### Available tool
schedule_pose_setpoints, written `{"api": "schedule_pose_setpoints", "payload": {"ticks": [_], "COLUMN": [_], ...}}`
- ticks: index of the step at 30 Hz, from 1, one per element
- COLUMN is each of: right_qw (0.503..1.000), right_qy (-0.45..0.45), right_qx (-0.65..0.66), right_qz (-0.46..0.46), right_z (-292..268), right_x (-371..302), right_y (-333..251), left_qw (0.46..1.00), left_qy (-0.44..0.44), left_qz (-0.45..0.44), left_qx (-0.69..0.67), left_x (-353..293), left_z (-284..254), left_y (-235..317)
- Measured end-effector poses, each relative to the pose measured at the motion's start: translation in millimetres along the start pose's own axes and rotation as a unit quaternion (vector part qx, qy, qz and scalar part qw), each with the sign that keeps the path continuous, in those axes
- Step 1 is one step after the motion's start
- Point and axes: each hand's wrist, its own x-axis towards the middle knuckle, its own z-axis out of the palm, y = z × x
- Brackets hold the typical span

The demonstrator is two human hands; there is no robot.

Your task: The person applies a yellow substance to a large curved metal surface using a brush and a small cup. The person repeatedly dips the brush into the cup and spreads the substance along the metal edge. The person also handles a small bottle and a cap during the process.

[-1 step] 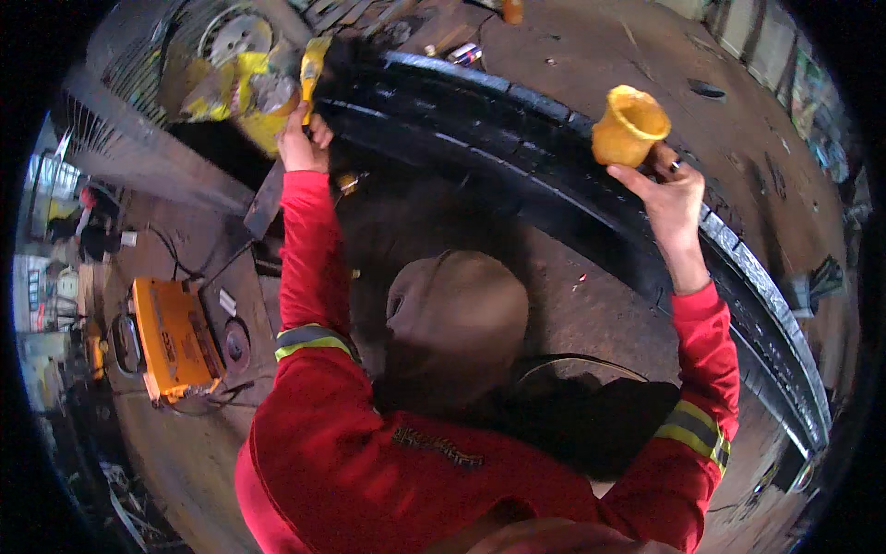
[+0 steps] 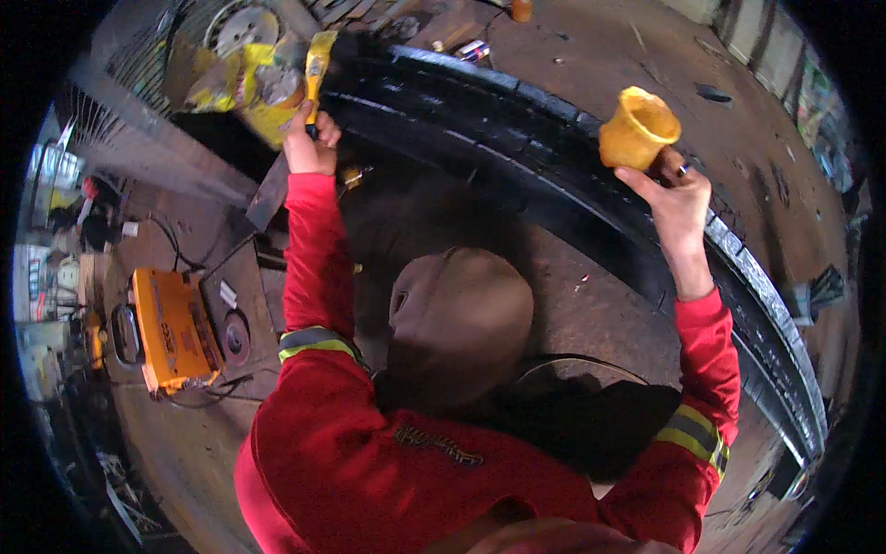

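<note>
Just two hands [image 2: 678, 192], one cup [image 2: 625, 137], one tool [image 2: 317, 74]

Upper left, the left hand [image 2: 310, 148] holds a yellow flat-ended brush [image 2: 317, 69], right of a crumpled yellow bag [image 2: 214, 88]. Upper right, the right hand [image 2: 679, 194] holds a flared yellow-orange cup [image 2: 629, 137]. A curved black beam [image 2: 517, 129] runs from upper centre to lower right; a boxy orange machine [image 2: 173, 328] lies at left.
</note>
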Motion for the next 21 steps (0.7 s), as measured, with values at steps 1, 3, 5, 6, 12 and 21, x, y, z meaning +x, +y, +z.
{"api": "schedule_pose_setpoints", "payload": {"ticks": [1,3,5,6,12,21], "right_qw": [1.0,1.0,0.998,0.996,0.968,0.929], "right_qy": [-0.004,-0.022,-0.056,-0.067,-0.159,-0.26], "right_qx": [-0.012,-0.012,0.01,0.042,0.178,0.251], "right_qz": [0.006,0.019,0.036,0.032,0.079,0.087], "right_z": [2,11,28,36,91,178], "right_x": [-2,-8,-14,-18,-30,-46], "right_y": [-7,-17,-26,-27,-28,10], "left_qw": [0.999,0.997,0.995,0.994,0.994,0.975], "left_qy": [-0.022,-0.016,-0.059,-0.077,-0.011,0.214], "left_qz": [-0.006,-0.018,-0.021,-0.025,-0.104,-0.01], "left_qx": [-0.023,-0.068,-0.08,-0.068,0.016,0.061], "left_x": [-12,-52,-78,-91,-145,-202], "left_z": [-4,2,-18,-30,-23,-47], "left_y": [-3,-6,-2,-5,-58,-55]}}
